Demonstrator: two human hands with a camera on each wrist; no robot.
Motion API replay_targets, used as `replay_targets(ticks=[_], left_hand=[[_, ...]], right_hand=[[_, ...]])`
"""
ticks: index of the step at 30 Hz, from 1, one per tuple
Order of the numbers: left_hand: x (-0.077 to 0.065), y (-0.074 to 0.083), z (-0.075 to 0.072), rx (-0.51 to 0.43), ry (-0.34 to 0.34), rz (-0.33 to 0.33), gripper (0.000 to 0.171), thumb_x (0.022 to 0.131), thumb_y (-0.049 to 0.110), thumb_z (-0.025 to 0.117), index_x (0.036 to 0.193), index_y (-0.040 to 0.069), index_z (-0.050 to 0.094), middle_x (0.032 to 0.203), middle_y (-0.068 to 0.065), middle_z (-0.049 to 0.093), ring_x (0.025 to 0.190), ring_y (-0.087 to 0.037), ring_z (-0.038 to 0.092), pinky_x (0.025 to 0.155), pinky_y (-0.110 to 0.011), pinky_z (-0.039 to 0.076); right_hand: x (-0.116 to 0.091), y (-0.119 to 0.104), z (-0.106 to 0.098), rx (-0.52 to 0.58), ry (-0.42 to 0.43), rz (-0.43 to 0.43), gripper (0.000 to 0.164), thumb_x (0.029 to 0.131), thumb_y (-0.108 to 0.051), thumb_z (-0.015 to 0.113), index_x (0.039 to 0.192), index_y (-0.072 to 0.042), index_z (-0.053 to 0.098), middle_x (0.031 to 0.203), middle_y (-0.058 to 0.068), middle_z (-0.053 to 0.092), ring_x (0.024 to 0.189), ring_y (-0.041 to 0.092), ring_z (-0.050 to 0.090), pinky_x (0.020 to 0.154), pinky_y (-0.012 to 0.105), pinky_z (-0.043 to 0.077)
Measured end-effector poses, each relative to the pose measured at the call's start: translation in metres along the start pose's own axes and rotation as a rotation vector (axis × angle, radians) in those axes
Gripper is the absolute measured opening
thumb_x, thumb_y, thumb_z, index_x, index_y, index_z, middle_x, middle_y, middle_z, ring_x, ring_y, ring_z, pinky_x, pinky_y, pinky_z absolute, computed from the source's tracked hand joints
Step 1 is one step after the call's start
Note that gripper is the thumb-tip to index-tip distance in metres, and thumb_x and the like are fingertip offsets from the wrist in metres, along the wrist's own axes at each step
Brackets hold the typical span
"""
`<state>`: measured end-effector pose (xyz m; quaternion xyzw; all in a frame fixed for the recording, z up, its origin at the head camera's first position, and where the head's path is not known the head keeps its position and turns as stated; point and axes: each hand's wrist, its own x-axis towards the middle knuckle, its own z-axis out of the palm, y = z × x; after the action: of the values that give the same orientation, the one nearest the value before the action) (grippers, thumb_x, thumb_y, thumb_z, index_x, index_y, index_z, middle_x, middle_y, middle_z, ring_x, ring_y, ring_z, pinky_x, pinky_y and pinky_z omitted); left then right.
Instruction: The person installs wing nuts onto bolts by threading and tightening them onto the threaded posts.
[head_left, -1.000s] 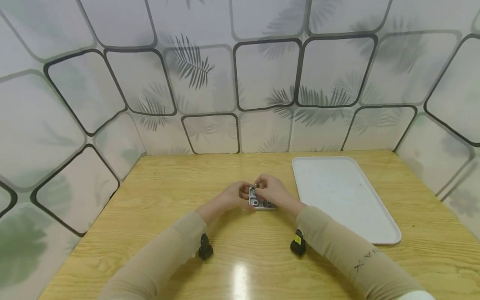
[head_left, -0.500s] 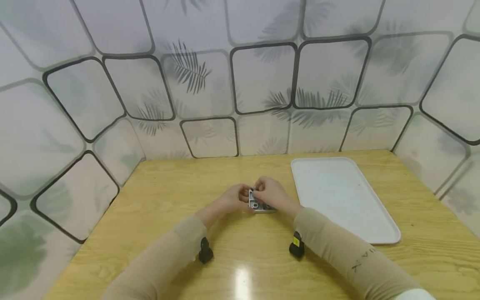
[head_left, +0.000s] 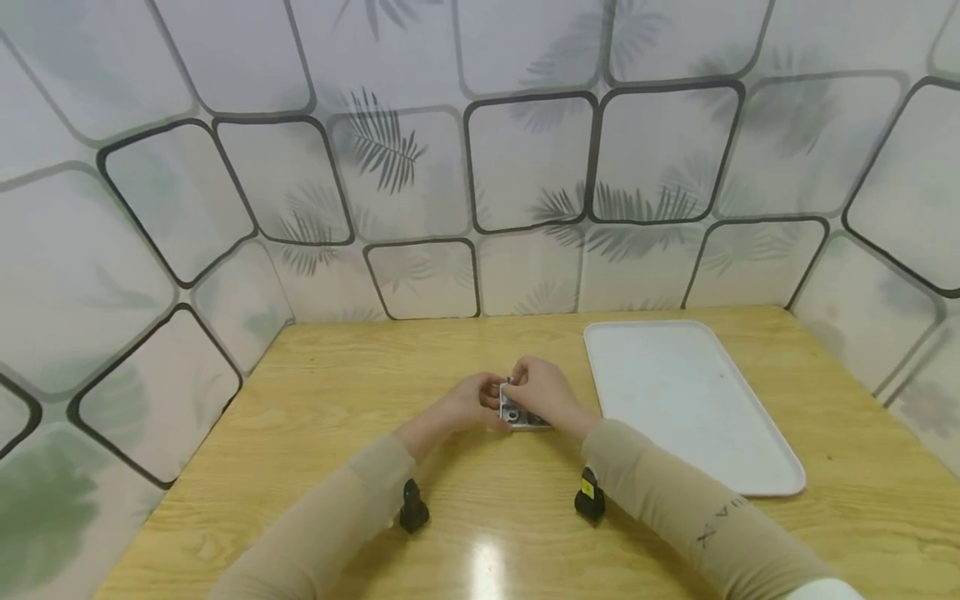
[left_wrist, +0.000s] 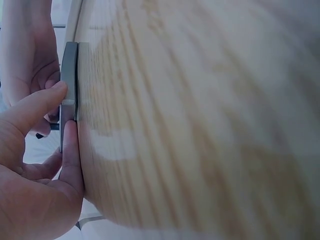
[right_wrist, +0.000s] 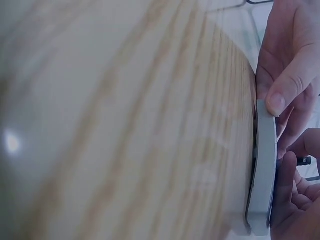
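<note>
A small grey metal plate [head_left: 513, 415] with raised round bosses lies on the wooden table. My left hand [head_left: 467, 404] grips its left end, thumb on the near edge and fingers on the far side. In the left wrist view the plate [left_wrist: 69, 67] appears edge-on against the tabletop. Over the plate's upper face, my right hand [head_left: 546, 390] pinches a dark threaded screw [right_wrist: 303, 161] with thumb and fingers. The screw stands out from the plate's face; whether it sits in a hole is hidden by the fingers.
A white rectangular tray [head_left: 675, 392] lies at the right of the table [head_left: 360, 358], beside the right forearm. Patterned panels [head_left: 420, 167] enclose the back and sides. A black wrist device [head_left: 412, 506] hangs under each sleeve.
The head view has tilted slightly. My right hand has turned a little at the screw, and its fingers now cover more of it. The left hand keeps its grip on the plate.
</note>
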<state>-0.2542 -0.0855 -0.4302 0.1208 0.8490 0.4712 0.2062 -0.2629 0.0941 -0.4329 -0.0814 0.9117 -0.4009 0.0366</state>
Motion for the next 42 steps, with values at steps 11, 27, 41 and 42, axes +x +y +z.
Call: replay_targets(ticks=[11,27,41,42], left_hand=[[-0.002,0.002,0.003,0.002,-0.009,-0.003,0.08,0.083,0.007,0.089,0.152,0.003,0.051,0.142,-0.015,0.059,0.125,-0.029,0.061,0.111,-0.043,0.053],[0.002,-0.003,0.005,-0.015,0.023,0.0,0.079,0.08,0.0,0.089,0.149,-0.001,0.052,0.137,-0.016,0.065,0.119,-0.025,0.064,0.11,-0.04,0.054],[0.001,0.0,0.0,-0.026,0.012,-0.004,0.082,0.081,0.002,0.089,0.153,0.0,0.049,0.139,-0.017,0.062,0.123,-0.028,0.063,0.11,-0.04,0.053],[0.002,-0.001,0.0,-0.031,0.009,-0.003,0.082,0.081,0.002,0.089,0.153,0.0,0.049,0.139,-0.017,0.062,0.122,-0.027,0.062,0.11,-0.04,0.053]], right_hand=[[-0.003,-0.001,0.003,-0.045,0.02,0.018,0.023,0.095,-0.024,0.076,0.097,-0.004,0.064,0.077,0.006,0.068,0.06,0.014,0.06,0.057,0.022,0.043],[-0.004,0.006,-0.004,0.369,-0.087,0.015,0.035,0.105,-0.012,0.038,0.125,0.007,0.061,0.069,0.002,0.06,0.054,0.008,0.056,0.052,0.019,0.051],[-0.001,0.008,-0.007,0.263,-0.127,-0.051,0.042,0.096,0.0,0.046,0.135,-0.006,0.063,0.073,0.003,0.06,0.061,0.011,0.055,0.06,0.022,0.049],[-0.001,0.009,-0.007,0.248,-0.128,-0.058,0.041,0.097,0.0,0.048,0.135,-0.007,0.063,0.074,0.003,0.059,0.062,0.011,0.055,0.061,0.022,0.048]])
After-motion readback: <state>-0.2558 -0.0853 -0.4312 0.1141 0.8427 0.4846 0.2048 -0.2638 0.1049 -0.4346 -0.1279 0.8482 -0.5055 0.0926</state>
